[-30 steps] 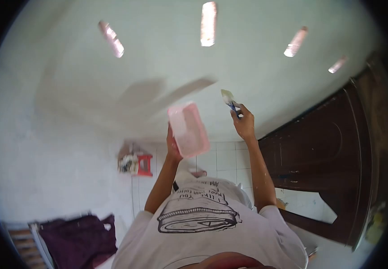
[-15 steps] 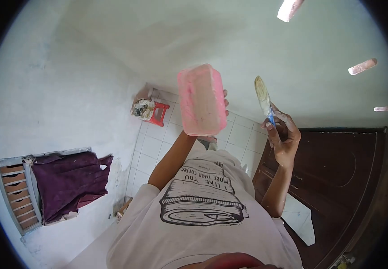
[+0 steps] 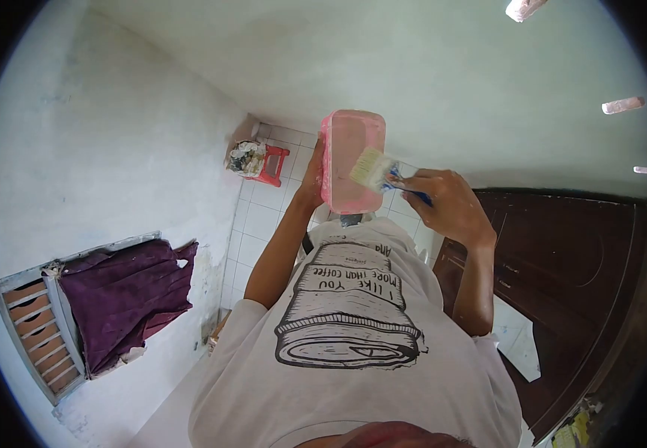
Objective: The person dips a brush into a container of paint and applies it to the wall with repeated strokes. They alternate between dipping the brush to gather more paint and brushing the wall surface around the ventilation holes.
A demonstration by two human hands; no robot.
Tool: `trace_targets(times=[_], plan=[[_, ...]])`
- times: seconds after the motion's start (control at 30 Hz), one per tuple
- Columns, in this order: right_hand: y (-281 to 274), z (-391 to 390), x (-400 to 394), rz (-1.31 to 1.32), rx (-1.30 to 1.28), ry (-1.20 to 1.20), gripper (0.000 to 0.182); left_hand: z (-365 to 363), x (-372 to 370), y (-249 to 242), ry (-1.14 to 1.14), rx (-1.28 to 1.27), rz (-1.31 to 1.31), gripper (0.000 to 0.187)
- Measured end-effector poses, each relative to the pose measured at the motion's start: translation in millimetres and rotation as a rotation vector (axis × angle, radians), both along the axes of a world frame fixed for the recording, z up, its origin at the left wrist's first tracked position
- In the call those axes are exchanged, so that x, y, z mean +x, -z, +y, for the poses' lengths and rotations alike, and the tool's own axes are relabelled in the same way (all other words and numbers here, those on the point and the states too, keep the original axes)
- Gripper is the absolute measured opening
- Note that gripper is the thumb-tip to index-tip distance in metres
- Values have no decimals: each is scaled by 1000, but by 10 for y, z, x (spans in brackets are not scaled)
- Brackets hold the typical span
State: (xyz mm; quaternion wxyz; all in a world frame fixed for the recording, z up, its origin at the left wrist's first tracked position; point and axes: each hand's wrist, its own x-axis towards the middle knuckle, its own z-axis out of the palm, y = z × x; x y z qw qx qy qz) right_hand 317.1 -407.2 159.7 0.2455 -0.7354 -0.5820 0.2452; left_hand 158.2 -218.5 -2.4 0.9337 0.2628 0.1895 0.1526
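My left hand (image 3: 311, 179) is wrapped round the left side of a pink plastic tub (image 3: 328, 175), its fingers mostly hidden behind it. The tub is tilted so that its inside faces me, and pale smears cover the walls. A flat paintbrush (image 3: 375, 172) with pale, paint-coated bristles and a blue handle is gripped in my right hand (image 3: 450, 203). The bristles point left and overlap the right part of the tub's opening. Dried paint flecks show on the right hand and wrist.
A red plastic stool (image 3: 273, 167) with a crumpled bundle (image 3: 246, 158) on it stands in the corner on the tiled floor (image 3: 258, 216). Purple cloth (image 3: 129, 302) hangs over a slatted window at left. On the right is a dark brown wooden door (image 3: 555, 261).
The brush has swung from upright at the right to the tub's opening, its bristles now pointing left. The tub has shifted slightly right and turned, showing my left hand on its left side.
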Motion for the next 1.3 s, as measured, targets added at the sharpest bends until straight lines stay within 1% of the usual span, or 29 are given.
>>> trace_targets(times=[0.03,0.07,0.1,0.13,0.17,0.2,0.23,0.27,0.3,0.37,0.4,0.5,0.53,0.57,0.7,0.73,0.8,0.9,0.93,0.97,1.0,1.03,1.07,1.1,1.13,1.17,1.2,1.23,1.3], plan=[[22,111,-104,-68,4,-33,21,33,-53,39,6,-2,1,74],[48,214,-192,-135,7,-66,22,70,-83,72,38,-71,-25,74],[157,298,-277,-132,3,-61,22,79,-125,102,69,-144,-50,73],[337,379,-366,-173,104,-29,23,71,-168,93,72,-150,-47,73],[457,466,-438,-221,210,-1,24,84,-174,64,64,-92,-40,72],[524,544,-528,-223,208,-5,24,95,-194,50,52,-37,-31,71],[571,626,-633,-205,109,-17,24,122,-235,126,47,-39,-32,71],[609,667,-705,-184,9,-29,25,151,-281,235,49,-104,-75,70],[643,670,-762,-182,9,-35,25,186,-349,344,50,-167,-120,69],[667,680,-828,-186,-147,-122,26,135,-488,362,-19,-106,-79,68],[661,730,-817,-184,-146,-126,26,100,-556,377,-76,-49,-35,68],[583,829,-844,-209,-197,-86,25,18,-687,350,-69,-105,-45,67],[588,827,-910,-212,-139,-98,25,3,-721,366,-65,-112,-40,67],[592,835,-952,-221,-76,-110,26,20,-735,387,-57,-148,-93,67],[675,772,-974,-179,-119,-146,27,125,-805,404,-14,-202,-204,67],[622,805,-912,-179,-123,-101,25,109,-808,374,-14,-204,-205,67],[593,844,-892,-183,-123,-46,22,90,-750,301,-39,-84,-100,67],[611,906,-980,-284,-78,-4,25,105,-676,404,-98,-86,-77,67],[612,865,-1031,-185,-111,-44,23,123,-695,386,-96,-89,-78,67],[614,831,-1060,-85,-146,-84,22,157,-738,371,-22,-154,-166,66],[624,827,-994,-87,-148,-85,22,195,-741,358,49,-213,-257,66],[631,838,-887,-129,-103,-111,20,193,-703,363,50,-212,-256,66],[649,847,-846,-161,-62,-131,18,143,-685,380,7,-181,-186,67],[662,864,-838,-149,-70,-123,18,90,-686,398,-33,-153,-115,69],[563,929,-832,-182,-109,-73,19,78,-675,426,-27,-160,-110,69],[477,987,-837,-219,-148,-23,19,76,-638,459,-35,-83,-53,73],[430,1046,-889,-254,-272,-61,22,64,-618,483,-42,-5,1,77],[431,1022,-900,-254,-277,-56,22,67,-625,435,-37,-9,0,77],[469,945,-952,-120,-357,-206,23,127,-672,250,-28,-243,-185,74]])
